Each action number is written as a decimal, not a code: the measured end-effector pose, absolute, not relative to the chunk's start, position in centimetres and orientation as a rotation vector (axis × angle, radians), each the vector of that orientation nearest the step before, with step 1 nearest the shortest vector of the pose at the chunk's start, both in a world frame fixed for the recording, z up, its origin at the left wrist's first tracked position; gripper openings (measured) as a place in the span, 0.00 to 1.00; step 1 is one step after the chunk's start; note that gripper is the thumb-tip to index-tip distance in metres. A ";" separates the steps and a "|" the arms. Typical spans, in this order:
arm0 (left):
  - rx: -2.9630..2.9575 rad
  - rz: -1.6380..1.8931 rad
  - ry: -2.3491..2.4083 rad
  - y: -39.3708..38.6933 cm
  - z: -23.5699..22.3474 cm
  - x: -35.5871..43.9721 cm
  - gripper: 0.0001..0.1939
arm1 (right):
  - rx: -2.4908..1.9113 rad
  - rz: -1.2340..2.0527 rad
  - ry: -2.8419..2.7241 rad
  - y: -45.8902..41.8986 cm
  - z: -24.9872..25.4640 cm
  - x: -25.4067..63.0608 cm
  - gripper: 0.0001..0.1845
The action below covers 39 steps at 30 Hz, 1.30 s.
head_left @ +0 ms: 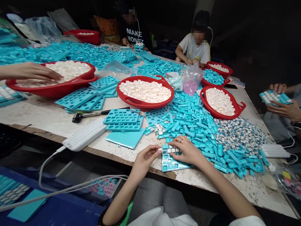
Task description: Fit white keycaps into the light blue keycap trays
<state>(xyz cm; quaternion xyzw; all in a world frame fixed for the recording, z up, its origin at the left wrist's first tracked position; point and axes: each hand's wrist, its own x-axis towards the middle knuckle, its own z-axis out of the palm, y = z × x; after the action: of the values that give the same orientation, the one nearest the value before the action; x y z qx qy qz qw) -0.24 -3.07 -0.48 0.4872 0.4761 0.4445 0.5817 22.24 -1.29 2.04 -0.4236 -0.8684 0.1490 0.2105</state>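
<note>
Left hand (144, 161) pinches a small white keycap (160, 150) at the edge of a teal plastic tray (175, 164), just beside the right hand (188, 150), which lies with fingers spread over the tray's keycap row. Loose teal trays (188, 119) crowd the scarred white surface (39, 113); beyond, red basins (135, 102) hold white keycaps, and a co-worker in a white T-shirt (194, 50) sits at the far edge of the dim room (246, 37).

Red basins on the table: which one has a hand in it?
The leftmost red basin, piled with white keycaps: a co-worker's hand rests in it. No hand is in the others.
</note>
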 end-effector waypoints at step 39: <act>1.031 0.674 1.159 -1.2 0.8 0.4 0.23 | -1.148 0.292 -2.355 -1.2 0.3 21.7 0.18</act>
<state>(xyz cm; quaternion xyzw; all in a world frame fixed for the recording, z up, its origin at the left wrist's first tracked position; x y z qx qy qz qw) 0.45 -1.18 0.75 0.4562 0.5130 0.2982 0.6632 21.70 -1.16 0.26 -0.4217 -0.8650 0.1071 0.2501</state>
